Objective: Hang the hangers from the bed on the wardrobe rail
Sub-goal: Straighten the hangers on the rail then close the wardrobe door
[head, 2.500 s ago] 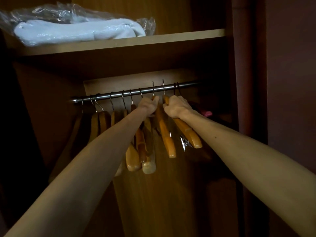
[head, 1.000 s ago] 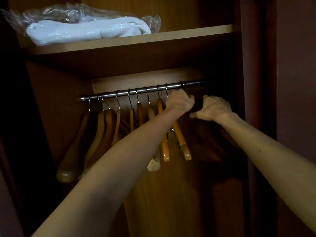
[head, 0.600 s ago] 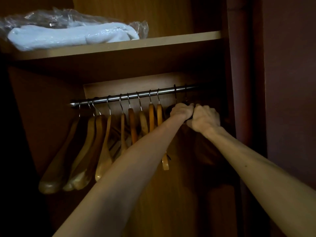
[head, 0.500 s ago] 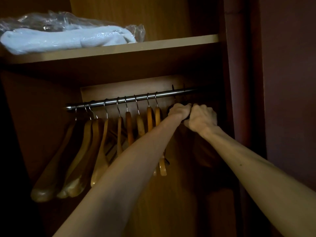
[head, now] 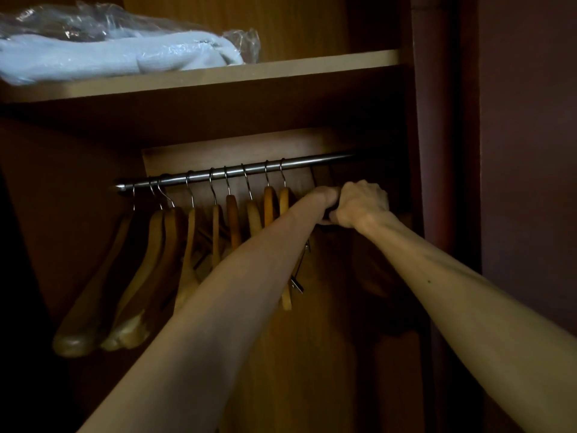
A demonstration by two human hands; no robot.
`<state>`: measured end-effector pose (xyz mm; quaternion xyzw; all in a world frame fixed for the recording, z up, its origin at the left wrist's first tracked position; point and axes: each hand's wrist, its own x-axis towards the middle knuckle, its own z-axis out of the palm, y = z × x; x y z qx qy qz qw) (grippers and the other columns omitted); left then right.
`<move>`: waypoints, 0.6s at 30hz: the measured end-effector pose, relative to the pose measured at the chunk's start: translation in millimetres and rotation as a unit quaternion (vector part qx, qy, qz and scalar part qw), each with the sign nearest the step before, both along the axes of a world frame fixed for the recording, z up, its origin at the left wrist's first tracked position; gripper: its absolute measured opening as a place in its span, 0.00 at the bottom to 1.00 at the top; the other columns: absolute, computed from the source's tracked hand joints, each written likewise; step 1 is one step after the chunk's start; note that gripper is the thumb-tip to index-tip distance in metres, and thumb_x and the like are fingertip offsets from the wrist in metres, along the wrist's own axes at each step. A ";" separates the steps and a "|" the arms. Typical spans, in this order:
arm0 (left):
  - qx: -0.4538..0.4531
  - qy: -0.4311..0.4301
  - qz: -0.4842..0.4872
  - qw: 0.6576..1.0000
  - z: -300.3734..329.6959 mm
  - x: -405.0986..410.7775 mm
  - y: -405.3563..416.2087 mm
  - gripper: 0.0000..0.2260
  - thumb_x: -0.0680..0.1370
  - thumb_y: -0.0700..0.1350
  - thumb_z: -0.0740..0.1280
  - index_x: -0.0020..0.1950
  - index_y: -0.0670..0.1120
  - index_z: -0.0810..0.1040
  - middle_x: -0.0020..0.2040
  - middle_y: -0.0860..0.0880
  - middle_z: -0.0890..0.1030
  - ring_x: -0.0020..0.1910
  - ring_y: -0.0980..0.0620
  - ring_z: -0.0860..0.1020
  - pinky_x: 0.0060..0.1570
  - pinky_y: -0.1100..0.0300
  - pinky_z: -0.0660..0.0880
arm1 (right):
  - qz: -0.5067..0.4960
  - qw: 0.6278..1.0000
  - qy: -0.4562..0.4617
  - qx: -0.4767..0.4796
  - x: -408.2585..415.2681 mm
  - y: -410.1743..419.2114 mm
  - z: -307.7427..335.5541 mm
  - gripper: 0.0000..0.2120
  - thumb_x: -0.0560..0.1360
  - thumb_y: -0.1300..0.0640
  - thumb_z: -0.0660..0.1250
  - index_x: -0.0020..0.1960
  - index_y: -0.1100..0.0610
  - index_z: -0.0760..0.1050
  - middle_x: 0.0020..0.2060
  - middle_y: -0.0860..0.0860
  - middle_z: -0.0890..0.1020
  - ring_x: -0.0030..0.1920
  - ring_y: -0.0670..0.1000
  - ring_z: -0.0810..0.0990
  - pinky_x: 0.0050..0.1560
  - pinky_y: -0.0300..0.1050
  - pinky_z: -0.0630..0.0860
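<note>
Upper left, a shelf [head: 281,68] holds bagged linen [head: 109,53]. Hangers [head: 190,245] fill the rail [head: 237,173]. Left hand [head: 326,198] and right hand [head: 362,203] curl together; contents unclear.

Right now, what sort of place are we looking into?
Most likely a bedroom wardrobe: a metal rail hung with wooden hangers, and a shelf above holding bagged linen.
</note>
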<state>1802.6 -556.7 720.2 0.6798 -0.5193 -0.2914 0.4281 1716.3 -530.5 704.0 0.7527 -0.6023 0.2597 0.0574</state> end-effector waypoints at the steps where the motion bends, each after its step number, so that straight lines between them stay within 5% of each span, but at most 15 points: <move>1: 0.000 -0.007 0.000 1.000 -10.0 -3.2 3.3 0.12 0.85 0.49 0.61 0.61 0.42 0.74 0.49 0.44 0.77 0.43 0.48 0.76 0.40 0.56 0.77 | 0.001 1.000 -0.004 0.002 -3.2 5.5 -12.9 0.17 0.74 0.48 0.73 0.56 0.59 0.79 0.42 0.54 0.78 0.40 0.53 0.76 0.37 0.45 0.73; 6: 0.048 -0.027 -0.027 0.998 -73.2 -19.4 23.8 0.18 0.84 0.52 0.60 0.69 0.43 0.76 0.62 0.41 0.79 0.59 0.42 0.79 0.51 0.49 0.79 | 0.003 0.999 -0.045 -0.009 -22.6 51.1 -87.3 0.20 0.73 0.49 0.74 0.59 0.61 0.78 0.48 0.57 0.83 0.47 0.57 0.83 0.38 0.47 0.75; 10: 0.100 -0.016 -0.032 0.994 -132.0 -34.5 55.3 0.20 0.83 0.55 0.60 0.70 0.45 0.73 0.65 0.43 0.77 0.61 0.43 0.77 0.39 0.54 0.76 | -0.023 0.998 -0.043 -0.031 -33.5 91.9 -160.4 0.32 0.71 0.48 0.76 0.68 0.62 0.70 0.57 0.59 0.79 0.51 0.60 0.83 0.45 0.50 0.78; 18: 0.155 0.023 -0.003 0.988 -245.8 -27.2 97.1 0.23 0.73 0.60 0.74 0.58 0.44 0.79 0.55 0.43 0.82 0.53 0.43 0.82 0.51 0.51 0.81 | -0.029 0.999 0.004 -0.022 -30.1 144.8 -284.8 0.38 0.73 0.54 0.76 0.76 0.62 0.62 0.59 0.59 0.79 0.48 0.55 0.84 0.43 0.45 0.81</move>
